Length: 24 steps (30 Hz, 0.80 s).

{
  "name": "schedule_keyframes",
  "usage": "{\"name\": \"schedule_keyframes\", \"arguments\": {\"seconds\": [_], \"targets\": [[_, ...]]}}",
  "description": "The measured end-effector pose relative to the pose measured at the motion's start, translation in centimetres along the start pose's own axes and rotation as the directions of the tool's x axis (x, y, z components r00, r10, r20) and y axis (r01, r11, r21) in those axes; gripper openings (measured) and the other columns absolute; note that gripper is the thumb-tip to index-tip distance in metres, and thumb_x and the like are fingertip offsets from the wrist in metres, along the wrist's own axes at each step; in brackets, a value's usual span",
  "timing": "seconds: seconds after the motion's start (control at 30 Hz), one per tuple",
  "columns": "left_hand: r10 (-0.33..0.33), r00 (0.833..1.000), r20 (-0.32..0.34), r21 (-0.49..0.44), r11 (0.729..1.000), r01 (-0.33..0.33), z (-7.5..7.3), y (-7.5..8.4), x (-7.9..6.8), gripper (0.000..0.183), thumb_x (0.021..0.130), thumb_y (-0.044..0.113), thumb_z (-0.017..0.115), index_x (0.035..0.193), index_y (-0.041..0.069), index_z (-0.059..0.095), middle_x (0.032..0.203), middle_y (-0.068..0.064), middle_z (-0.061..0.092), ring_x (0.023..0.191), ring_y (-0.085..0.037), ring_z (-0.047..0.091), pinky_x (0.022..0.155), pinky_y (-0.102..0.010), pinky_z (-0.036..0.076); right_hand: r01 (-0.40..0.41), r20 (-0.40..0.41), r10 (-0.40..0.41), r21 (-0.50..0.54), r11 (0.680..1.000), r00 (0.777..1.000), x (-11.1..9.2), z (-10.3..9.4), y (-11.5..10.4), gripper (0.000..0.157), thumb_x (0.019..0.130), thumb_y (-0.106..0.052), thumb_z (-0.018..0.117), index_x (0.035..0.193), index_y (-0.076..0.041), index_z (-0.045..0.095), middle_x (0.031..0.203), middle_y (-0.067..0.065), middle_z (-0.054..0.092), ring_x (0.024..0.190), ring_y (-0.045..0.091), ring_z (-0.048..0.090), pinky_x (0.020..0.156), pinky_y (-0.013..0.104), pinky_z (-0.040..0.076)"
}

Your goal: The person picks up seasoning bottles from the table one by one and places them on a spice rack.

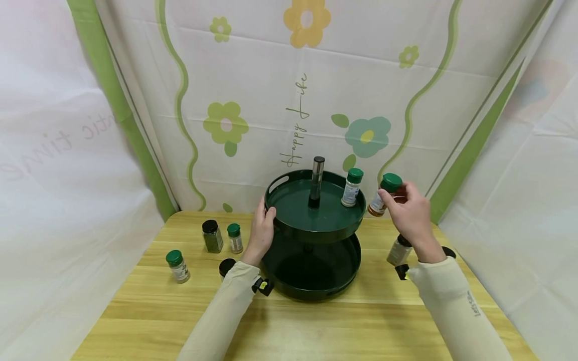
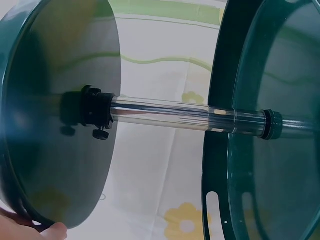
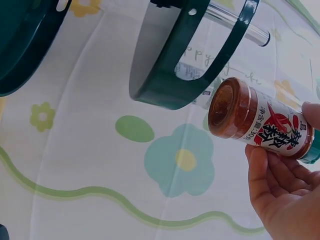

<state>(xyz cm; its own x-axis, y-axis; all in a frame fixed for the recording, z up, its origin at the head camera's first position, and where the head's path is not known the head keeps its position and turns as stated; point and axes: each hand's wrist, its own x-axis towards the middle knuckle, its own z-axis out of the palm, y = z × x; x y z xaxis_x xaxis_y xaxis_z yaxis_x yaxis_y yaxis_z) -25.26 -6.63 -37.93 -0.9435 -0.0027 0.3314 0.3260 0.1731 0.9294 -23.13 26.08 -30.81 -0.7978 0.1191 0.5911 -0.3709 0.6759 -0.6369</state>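
Observation:
A dark green two-tier round tray (image 1: 293, 231) stands on the table, its clear post rising through the middle. My left hand (image 1: 261, 231) holds the upper tier's left side, fingers outside the wall and thumb near the bottom edge; in the left wrist view only thumb and finger parts (image 2: 42, 231) show. My right hand (image 1: 410, 213) pinches a green-capped spice jar (image 1: 377, 204) just right of the upper tier's rim. Red-brown powder and a chili label show on that jar (image 3: 260, 120) in the right wrist view. Another green-capped jar (image 1: 349, 193) stands upright on the upper tier.
Left of the tray stand a black-capped jar (image 1: 212, 238) of green herbs, two green-capped jars (image 1: 235, 240) (image 1: 179, 271) and a partly hidden black-capped jar (image 1: 227, 265). A black-capped jar (image 1: 398, 253) is below my right hand. Printed curtain (image 1: 262, 75) hangs behind the table.

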Motion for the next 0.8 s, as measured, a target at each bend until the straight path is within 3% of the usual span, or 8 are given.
{"name": "schedule_keyframes", "arguments": {"seconds": [0.3, 0.6, 0.8], "targets": [[-0.010, 1.000, -0.014, 0.002, 1.000, 0.010, 0.2, 0.2, -0.3, 0.062, 0.101, 0.032, 0.035, 0.152, 0.007, 0.008, 0.157, -0.008, 0.008, 0.142, -0.024, 0.010, 0.113, -0.043, 0.014, 0.022, -0.021, -0.022, 0.027, 0.999, 1.000, 0.4, 0.5, -0.9, 0.046, 0.090, -0.040, 0.062, 0.112, 0.000, 0.058, 0.101, 0.011, 0.063, 0.090, 0.021, 0.059, 0.070, 0.012, 0.045], [0.018, 1.000, -0.024, 0.022, 1.000, -0.017, 0.3, 0.3, -0.4, 0.061, 0.102, 0.028, 0.035, 0.152, 0.004, 0.009, 0.156, -0.011, 0.010, 0.142, -0.024, 0.011, 0.113, -0.044, 0.015, 0.050, 0.012, -0.051, 0.063, 0.997, 0.999, 0.6, 1.5, -1.7, 0.045, 0.089, -0.039, 0.064, 0.112, 0.000, 0.058, 0.101, 0.010, 0.063, 0.089, 0.020, 0.059, 0.072, 0.013, 0.046], [-0.004, 0.999, -0.040, 0.038, 0.999, 0.005, 0.5, 0.5, -0.6, 0.062, 0.101, 0.028, 0.036, 0.152, 0.003, 0.009, 0.156, -0.011, 0.009, 0.142, -0.024, 0.011, 0.113, -0.044, 0.014, 0.061, 0.027, -0.063, 0.083, 0.995, 0.998, 0.6, 2.2, -2.1, 0.045, 0.089, -0.038, 0.065, 0.112, 0.000, 0.058, 0.100, 0.010, 0.063, 0.089, 0.020, 0.059, 0.073, 0.013, 0.045]]}}
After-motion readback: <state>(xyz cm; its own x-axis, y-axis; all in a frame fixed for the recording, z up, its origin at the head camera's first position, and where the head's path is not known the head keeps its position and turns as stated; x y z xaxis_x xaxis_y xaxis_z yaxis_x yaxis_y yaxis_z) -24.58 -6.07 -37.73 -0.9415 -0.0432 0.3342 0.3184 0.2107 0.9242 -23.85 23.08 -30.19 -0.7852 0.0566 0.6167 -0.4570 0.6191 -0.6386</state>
